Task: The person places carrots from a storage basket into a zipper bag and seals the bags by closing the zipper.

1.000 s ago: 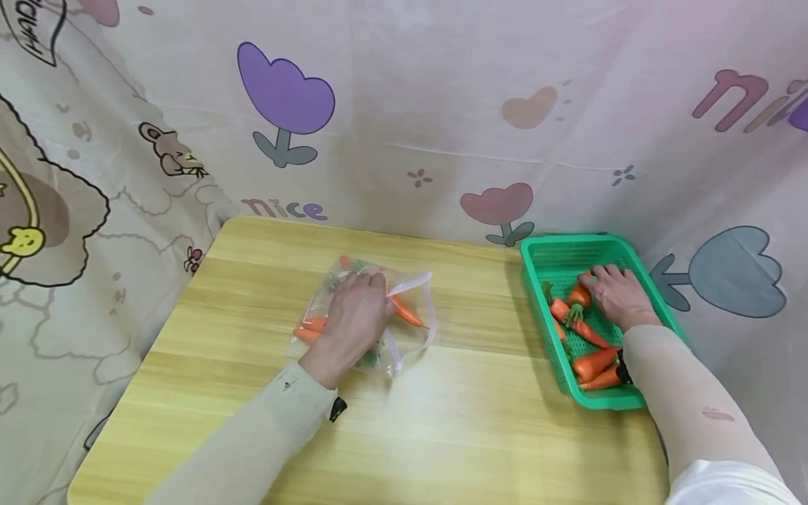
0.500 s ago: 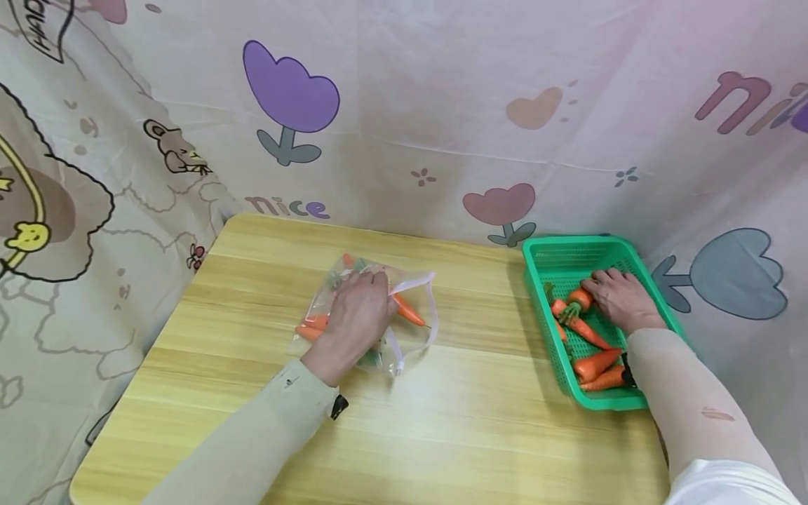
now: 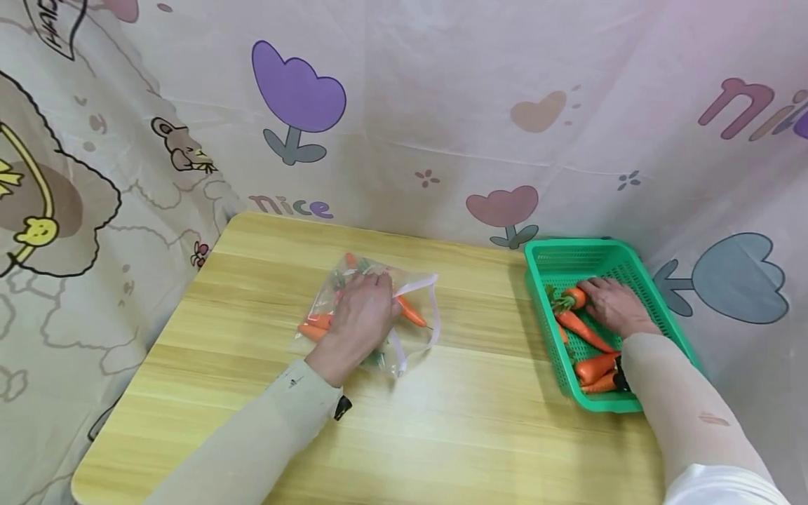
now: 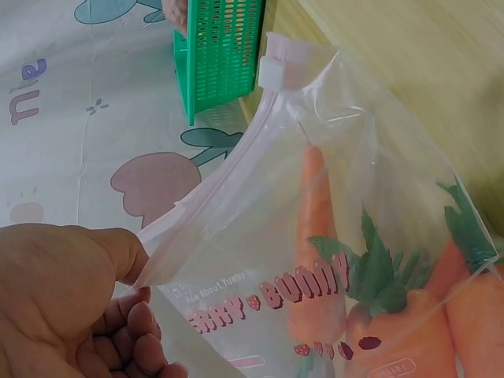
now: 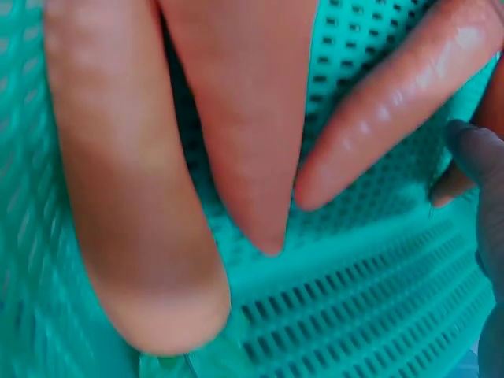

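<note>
My left hand (image 3: 362,308) is at a clear zip bag (image 3: 435,315) lying on the table. In the left wrist view, its thumb and forefinger pinch the pink zip edge of the bag (image 4: 213,213), with the slider (image 4: 272,72) at the far end. Carrots with green tops (image 4: 316,205) show through the printed plastic. Inside the green basket (image 3: 552,365), my right hand (image 3: 612,305) grips a carrot (image 3: 575,298) whose leafy end points left. The right wrist view catches the thumb (image 5: 476,153) against that carrot (image 5: 453,187); the other fingers are hidden.
Several more carrots (image 3: 587,333) lie in the basket, at its left side and near end. A wooden table (image 3: 454,421) carries bag and basket, and a printed cloth (image 3: 391,105) hangs along its back and left sides.
In the basket, the carrot at my right fingertips has turned, its greens swinging from pointing toward me to the left. My left hand stays on the bag. The head view has shifted slightly.
</note>
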The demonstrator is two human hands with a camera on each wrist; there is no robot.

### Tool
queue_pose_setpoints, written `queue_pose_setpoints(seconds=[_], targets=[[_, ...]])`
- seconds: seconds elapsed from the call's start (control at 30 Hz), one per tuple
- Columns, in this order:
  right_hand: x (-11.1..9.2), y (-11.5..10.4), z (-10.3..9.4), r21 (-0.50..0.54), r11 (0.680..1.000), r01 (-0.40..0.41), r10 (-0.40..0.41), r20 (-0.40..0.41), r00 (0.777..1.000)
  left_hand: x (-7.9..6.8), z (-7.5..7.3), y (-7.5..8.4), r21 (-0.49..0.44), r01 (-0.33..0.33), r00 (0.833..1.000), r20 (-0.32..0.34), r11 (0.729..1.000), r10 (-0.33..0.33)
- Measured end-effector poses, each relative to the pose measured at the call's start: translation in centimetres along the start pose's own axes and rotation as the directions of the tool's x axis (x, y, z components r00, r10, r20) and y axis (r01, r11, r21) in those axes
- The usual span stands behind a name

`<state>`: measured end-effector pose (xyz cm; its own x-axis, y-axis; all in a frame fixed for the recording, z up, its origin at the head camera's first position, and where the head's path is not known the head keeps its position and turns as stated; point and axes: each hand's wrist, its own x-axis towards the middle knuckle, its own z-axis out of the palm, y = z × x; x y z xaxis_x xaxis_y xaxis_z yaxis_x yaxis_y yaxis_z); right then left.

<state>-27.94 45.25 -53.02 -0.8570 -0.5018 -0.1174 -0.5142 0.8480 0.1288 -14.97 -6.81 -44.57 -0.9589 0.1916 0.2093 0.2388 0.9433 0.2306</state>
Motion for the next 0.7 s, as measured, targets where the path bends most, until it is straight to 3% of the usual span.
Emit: queue_pose_setpoints(seconds=[0.27,0.43,0.57,0.7], targets=[[0.2,0.4,-1.2,0.012,0.998,-0.056,0.057,-0.154,0.986,0.2,0.0,0.1,-0.018,0.018,1.000,0.023,1.000,-0.017],[-0.3,0.9,-2.2,-0.025,0.998,-0.058,0.055,-0.120,0.991,0.2,-0.2,0.1,-0.043,0.037,0.997,0.064,0.998,-0.034],[-1.2,1.0,-2.8,0.020,0.998,-0.064,0.066,-0.092,0.994,0.3,-0.2,0.0,-0.062,0.026,0.999,0.047,0.998,-0.023],[-2.0,0.8,-3.3,-0.016,0.997,-0.081,0.079,-0.096,0.992,0.4,-0.3,-0.1,-0.058,0.011,1.000,0.030,0.998,-0.009]])
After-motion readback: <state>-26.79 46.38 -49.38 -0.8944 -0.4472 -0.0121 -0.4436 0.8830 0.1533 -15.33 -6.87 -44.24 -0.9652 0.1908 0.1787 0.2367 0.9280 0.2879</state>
